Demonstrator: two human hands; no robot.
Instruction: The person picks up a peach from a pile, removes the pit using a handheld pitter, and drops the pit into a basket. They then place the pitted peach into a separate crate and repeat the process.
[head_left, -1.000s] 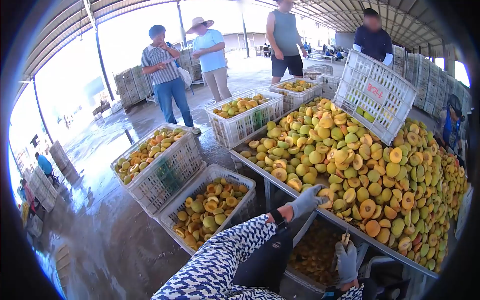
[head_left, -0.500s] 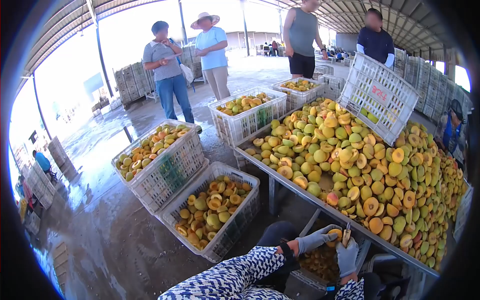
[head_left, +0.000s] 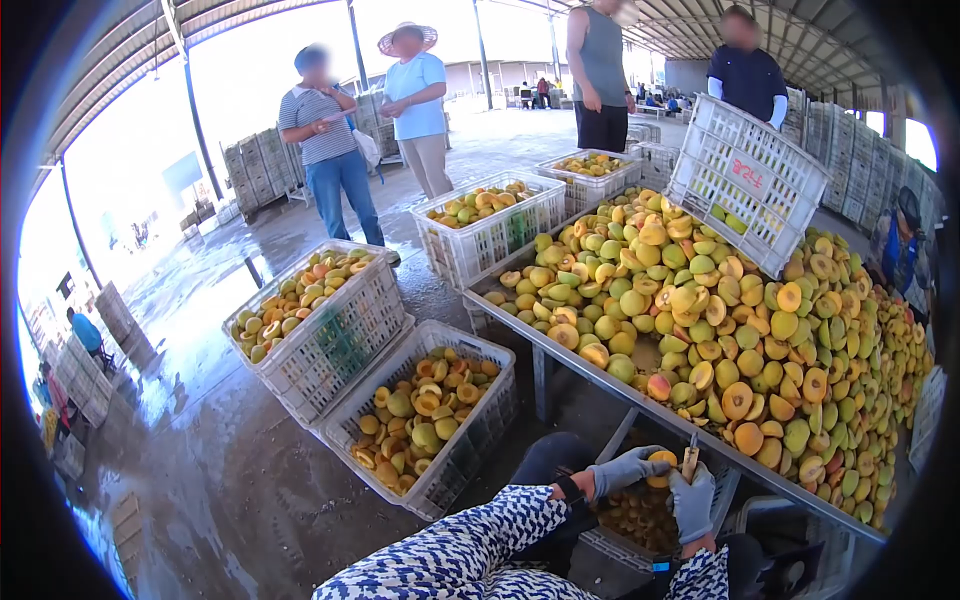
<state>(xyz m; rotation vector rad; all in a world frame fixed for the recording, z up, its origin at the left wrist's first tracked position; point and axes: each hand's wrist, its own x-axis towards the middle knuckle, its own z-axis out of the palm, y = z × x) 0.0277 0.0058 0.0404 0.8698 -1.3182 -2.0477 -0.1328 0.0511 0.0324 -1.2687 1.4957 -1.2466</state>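
My left hand (head_left: 622, 472), in a grey glove, grips a yellow peach half (head_left: 661, 466) between thumb and fingers. Close beside it, my right hand (head_left: 692, 500), gloved alike, is closed round a small wooden-handled knife (head_left: 690, 461). Its short metal tip points upward, next to the fruit. Below both hands stands a crate holding a brown mass of small pieces (head_left: 640, 518). Just beyond them runs the metal edge of a table (head_left: 640, 400) heaped with whole and halved peaches (head_left: 740, 345).
A white crate (head_left: 748, 170) leans tilted on the heap, in front of a person in a dark top (head_left: 747, 75). To the left, crates of peach halves (head_left: 465, 480) stand on the wet floor. Three other people stand behind the crates.
The view has shifted slightly. My hands stay close together, with the peach half and the knife still held. The tilted crate remains on the heap.
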